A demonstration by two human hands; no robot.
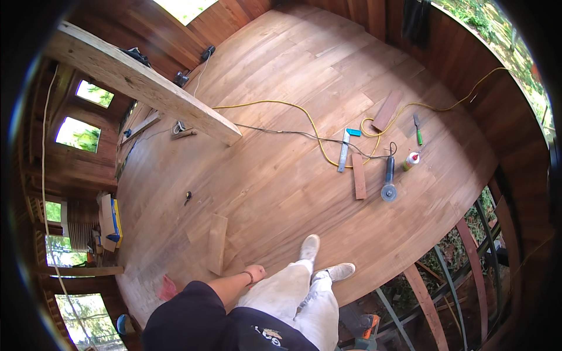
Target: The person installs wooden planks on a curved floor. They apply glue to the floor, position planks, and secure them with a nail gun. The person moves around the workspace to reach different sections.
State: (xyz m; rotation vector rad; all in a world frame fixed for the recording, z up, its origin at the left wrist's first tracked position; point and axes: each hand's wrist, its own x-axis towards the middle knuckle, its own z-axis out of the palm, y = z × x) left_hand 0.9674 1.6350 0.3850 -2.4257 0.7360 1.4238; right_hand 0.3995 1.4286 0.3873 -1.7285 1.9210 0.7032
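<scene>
My left hand [256,273], a band on its wrist, hangs by my white-trousered thigh with fingers curled; whatever it holds, if anything, is hidden. A loose board [217,243] lies left of it on the wooden floor [269,193]. My right hand is out of view. Ahead and right lie an angle grinder [389,181], a squared ruler with blue handle [345,149], a green-handled tool [418,129], a glue bottle [410,162] and short boards [358,175] among yellow and dark cords.
A timber beam [146,82] crosses the upper left. Boxes [108,222] stand along the left. A small dark object [188,198] and pink bag [167,285] lie on the floor. At lower right, the flooring ends at open joists [418,286], with an orange power tool [369,324] at the edge.
</scene>
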